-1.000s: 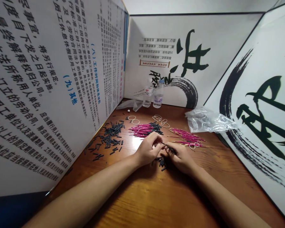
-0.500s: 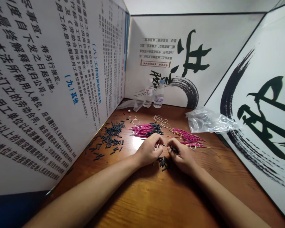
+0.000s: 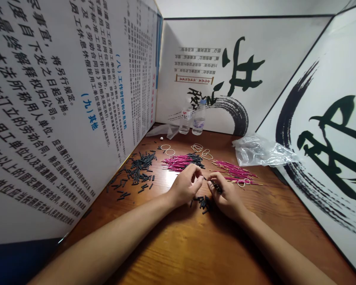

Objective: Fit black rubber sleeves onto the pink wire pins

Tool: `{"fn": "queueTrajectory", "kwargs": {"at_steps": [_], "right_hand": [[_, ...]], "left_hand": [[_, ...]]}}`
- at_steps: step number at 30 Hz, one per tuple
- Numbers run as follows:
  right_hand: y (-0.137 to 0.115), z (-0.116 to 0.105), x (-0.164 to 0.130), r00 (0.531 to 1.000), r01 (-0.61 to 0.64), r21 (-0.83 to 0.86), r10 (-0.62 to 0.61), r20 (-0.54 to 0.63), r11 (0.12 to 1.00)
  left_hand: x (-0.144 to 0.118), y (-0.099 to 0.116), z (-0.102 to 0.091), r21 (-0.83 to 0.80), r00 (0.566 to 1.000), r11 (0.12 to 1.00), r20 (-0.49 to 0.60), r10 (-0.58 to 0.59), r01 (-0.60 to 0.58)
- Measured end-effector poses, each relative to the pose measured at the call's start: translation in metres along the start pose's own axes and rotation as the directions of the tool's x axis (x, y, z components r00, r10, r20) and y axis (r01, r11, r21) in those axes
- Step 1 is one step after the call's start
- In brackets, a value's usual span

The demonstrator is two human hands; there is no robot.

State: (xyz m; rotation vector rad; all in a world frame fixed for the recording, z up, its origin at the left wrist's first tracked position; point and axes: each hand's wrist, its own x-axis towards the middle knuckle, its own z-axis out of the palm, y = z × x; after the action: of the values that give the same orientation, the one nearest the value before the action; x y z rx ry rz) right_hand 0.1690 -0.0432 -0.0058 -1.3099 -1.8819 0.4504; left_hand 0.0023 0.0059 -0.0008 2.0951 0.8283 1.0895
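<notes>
Both hands pinched shut at counter (image 3: 195,253) centre, left hand (image 3: 186,186) meeting right hand (image 3: 225,196) holding black sleeves (image 3: 216,187); sleeved pink pins (image 3: 182,162) piled behind, bare pins (image 3: 233,172) and loose sleeves (image 3: 139,166) remaining.

Both forearms stretch forward, bare, and angle inward. The left hand (image 3: 185,189) and right hand (image 3: 227,196) sit close together, fingers curled, fingertips pinched and nearly meeting.

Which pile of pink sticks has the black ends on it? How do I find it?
Find the two water bottles at the back of the wooden table. Just nearer lies a pink bundle, beyond the left hand. Unlike the other pink pile, its right end is black.
</notes>
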Motion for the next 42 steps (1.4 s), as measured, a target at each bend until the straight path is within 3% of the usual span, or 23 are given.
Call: {"fn": "queueTrajectory", "kwargs": {"at_steps": [9, 20, 30, 33, 37, 42], "right_hand": [[-0.006, 0.002, 0.001, 0.999, -0.045, -0.019, 0.045, -0.009, 0.999], [-0.004, 0.005, 0.004, 1.000, -0.012, -0.102, 0.009, -0.028, 0.995], [-0.003, 0.017, 0.023, 1.000, -0.013, -0.125, 0.015, 0.012, 0.992], [0.000, 0.012, 0.021, 0.999, -0.039, -0.074, 0.039, -0.004, 0.997], [0.006, 0.005, 0.022, 0.990, -0.088, 0.016, 0.090, -0.112, 0.996], [0.009, 0.000, 0.024, 0.968, -0.093, 0.179, 0.132, -0.215, 0.979]], "left_hand": [[-0.001, 0.001, 0.000, 0.029, 0.999, 0.999, 0.043, 0.011, -0.012], [-0.001, -0.002, 0.002, 0.005, 0.998, 0.999, 0.039, -0.039, 0.039], [0.001, -0.007, -0.007, 0.048, 0.997, 0.996, -0.037, -0.073, 0.074], [0.001, -0.004, -0.006, 0.042, 0.998, 0.998, 0.021, -0.057, 0.056], [0.000, -0.001, -0.004, 0.102, 0.988, 0.995, 0.150, -0.033, 0.018], [-0.001, 0.006, -0.005, 0.253, 0.916, 0.942, 0.384, 0.113, -0.222]]}}
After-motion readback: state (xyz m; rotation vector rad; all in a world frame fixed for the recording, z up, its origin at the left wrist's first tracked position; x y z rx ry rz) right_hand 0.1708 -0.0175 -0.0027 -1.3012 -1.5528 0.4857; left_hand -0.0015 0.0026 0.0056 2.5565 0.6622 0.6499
